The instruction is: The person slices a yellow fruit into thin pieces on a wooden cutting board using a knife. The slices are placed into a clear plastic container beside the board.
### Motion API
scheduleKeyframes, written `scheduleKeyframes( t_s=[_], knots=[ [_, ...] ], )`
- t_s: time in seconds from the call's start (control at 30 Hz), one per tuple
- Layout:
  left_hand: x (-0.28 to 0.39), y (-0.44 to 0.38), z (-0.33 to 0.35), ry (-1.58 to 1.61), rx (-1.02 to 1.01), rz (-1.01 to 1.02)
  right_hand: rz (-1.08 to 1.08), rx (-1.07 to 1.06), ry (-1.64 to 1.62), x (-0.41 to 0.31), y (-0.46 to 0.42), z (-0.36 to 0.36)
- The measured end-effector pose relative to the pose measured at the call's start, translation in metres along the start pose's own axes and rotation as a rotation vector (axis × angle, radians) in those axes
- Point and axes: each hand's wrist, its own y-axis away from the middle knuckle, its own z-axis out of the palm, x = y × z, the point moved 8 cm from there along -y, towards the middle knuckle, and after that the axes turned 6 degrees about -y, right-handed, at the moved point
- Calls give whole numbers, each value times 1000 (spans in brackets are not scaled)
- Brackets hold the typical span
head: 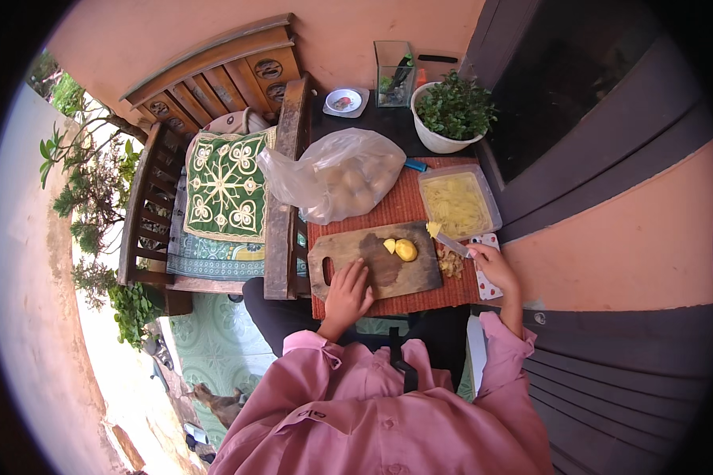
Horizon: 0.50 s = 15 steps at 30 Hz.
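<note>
My left hand [346, 295] lies flat on the near left part of a wooden cutting board [356, 243], holding nothing. My right hand [494, 268] grips a knife [453, 244], its blade angled to the left over the board's right edge. Pale yellow cut pieces [433, 229] sit at the blade's tip, close to the corner of a clear plastic container [497, 217] filled with yellow strips [456, 202]. On the board rest a peeled potato [406, 250] and a smaller cut piece [389, 244] beside it. The knife handle is hidden in my hand.
Peelings [450, 263] lie right of the board on a red woven mat [407, 205], beside a white item with red prints [487, 288]. Behind the board stand a plastic bag of potatoes [356, 178] and a potted plant [454, 113]. A wooden bench [288, 178] adjoins at left.
</note>
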Motion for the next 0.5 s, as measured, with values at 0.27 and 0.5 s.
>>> scheduleKeyframes(
  t_s=[0.27,0.5],
  knots=[
    [4,-3,1,-1,10,17,-46,442,185,40,-9,-75],
    [3,-2,1,-22,1,23,-34,543,381,4,-13,-82]
  ],
)
